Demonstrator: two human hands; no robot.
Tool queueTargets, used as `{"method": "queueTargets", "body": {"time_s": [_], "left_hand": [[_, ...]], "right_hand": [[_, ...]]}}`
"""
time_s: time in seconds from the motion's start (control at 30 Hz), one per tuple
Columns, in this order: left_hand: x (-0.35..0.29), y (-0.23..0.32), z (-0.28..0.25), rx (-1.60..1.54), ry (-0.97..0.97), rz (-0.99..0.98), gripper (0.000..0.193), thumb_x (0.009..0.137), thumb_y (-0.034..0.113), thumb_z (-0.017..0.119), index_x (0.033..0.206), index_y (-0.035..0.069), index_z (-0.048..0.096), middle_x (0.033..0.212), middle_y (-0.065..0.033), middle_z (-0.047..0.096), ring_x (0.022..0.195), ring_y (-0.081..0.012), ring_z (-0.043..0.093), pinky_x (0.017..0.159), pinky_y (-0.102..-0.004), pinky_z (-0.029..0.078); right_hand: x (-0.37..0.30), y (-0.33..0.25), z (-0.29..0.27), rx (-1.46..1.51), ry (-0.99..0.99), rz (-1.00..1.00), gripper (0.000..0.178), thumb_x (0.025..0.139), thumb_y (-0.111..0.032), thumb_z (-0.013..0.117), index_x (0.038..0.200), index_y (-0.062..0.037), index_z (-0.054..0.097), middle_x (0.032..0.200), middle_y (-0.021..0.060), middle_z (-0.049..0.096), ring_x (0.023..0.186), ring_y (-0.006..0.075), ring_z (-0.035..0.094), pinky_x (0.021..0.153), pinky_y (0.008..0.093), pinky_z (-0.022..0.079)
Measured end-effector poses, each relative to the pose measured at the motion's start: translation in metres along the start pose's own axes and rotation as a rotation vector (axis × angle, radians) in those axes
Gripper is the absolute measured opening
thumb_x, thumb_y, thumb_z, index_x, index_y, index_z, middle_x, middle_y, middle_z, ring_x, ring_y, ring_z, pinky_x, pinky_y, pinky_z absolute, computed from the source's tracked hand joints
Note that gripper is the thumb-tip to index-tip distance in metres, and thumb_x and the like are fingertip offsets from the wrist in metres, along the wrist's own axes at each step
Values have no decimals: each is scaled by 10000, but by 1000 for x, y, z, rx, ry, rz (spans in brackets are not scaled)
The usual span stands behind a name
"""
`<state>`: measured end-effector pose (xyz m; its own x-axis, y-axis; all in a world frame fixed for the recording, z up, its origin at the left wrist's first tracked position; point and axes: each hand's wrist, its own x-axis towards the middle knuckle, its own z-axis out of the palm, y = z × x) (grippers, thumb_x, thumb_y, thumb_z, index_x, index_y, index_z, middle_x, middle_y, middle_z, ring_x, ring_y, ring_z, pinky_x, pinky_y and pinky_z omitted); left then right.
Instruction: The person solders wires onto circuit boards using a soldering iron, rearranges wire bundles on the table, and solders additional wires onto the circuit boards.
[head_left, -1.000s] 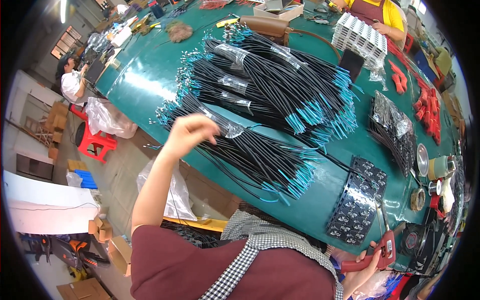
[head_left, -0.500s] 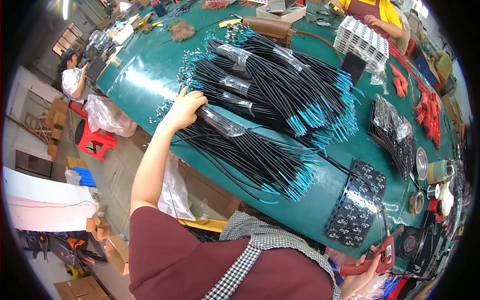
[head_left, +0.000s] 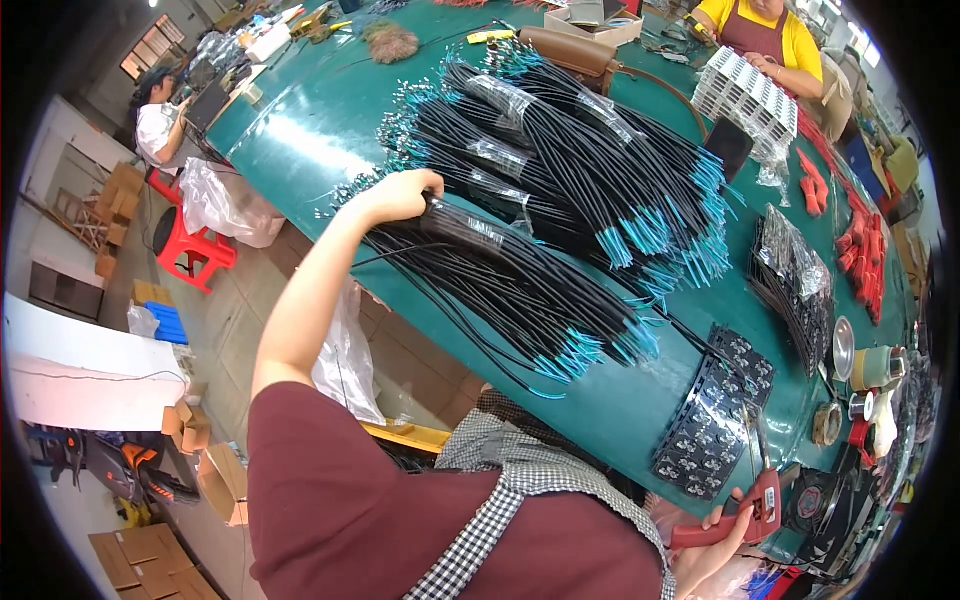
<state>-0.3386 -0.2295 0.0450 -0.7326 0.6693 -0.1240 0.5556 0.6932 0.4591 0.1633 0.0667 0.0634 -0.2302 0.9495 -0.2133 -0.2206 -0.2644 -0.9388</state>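
Observation:
My left hand (head_left: 398,196) is closed on the left end of a plastic-wrapped bundle of black cables (head_left: 475,230) with stripped blue-green wire ends. That bundle tilts up slightly over more loose black cables (head_left: 470,300) at the table's near edge. Beyond it lie several wrapped bundles of the same cables (head_left: 560,130), heaped together. Low on the right, my right hand (head_left: 725,535) grips a red pistol-shaped soldering gun (head_left: 765,508), its slim metal tip pointing up. This tip is beside a black panel of small parts (head_left: 715,420) on the green table (head_left: 600,405).
At the right stand a stack of black panels (head_left: 795,275), red cable bundles (head_left: 860,255), a metal dish (head_left: 843,345) and wire spools (head_left: 860,405). A co-worker (head_left: 770,40) sits across beside white trays (head_left: 745,95); another person (head_left: 160,120) sits far left, near a red stool (head_left: 195,250).
My left hand has raised the wrapped bundle a little, and its wire ends now stand apart from the cables beneath. The whole view has shifted slightly. My right hand still holds the soldering gun.

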Motion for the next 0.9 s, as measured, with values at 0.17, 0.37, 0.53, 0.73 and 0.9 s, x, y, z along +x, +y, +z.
{"method": "queueTargets", "body": {"time_s": [0.17, 0.37, 0.53, 0.73, 0.9], "left_hand": [[-17, 16, 16, 307, 518, 65, 150, 683, 28, 539, 821, 71, 579, 856, -67, 574, 906, -262, 535, 787, -372, 421], [-31, 39, 28, 231, 523, 506, 253, 665, 96, 683, 885, 72, 562, 975, -44, 551, 924, -242, 533, 817, -352, 400], [-21, 44, 40, 335, 500, 575, 191, 672, 83, 659, 832, 82, 556, 921, -33, 538, 895, -217, 526, 805, -348, 410], [-18, 47, 45, 332, 549, 612, 144, 680, 76, 644, 780, 74, 541, 894, -33, 530, 871, -218, 526, 790, -340, 421], [-18, 47, 46, 365, 527, 595, 147, 680, 79, 641, 774, 62, 529, 888, -38, 524, 874, -223, 524, 793, -339, 421]], "right_hand": [[-5, -3, -2, -43, 9, -74, 395, 909, -244, 493, 1218, -12, 407, 1030, 88, 551, 574, 60, 432, 466, 179, 356], [1, -3, -8, -27, 1, -56, 386, 911, -242, 487, 1209, -10, 410, 1028, 86, 553, 585, 59, 435, 476, 176, 348], [-3, -4, -4, -27, 2, -58, 384, 910, -242, 489, 1202, -5, 411, 1025, 84, 554, 584, 58, 438, 466, 173, 350], [0, -3, -11, -15, 3, -66, 384, 909, -239, 494, 1196, 3, 412, 1027, 87, 557, 573, 58, 438, 453, 171, 349], [3, 0, -15, 7, 6, -45, 389, 907, -237, 499, 1199, 6, 411, 1020, 92, 564, 555, 58, 437, 445, 173, 350]]}}
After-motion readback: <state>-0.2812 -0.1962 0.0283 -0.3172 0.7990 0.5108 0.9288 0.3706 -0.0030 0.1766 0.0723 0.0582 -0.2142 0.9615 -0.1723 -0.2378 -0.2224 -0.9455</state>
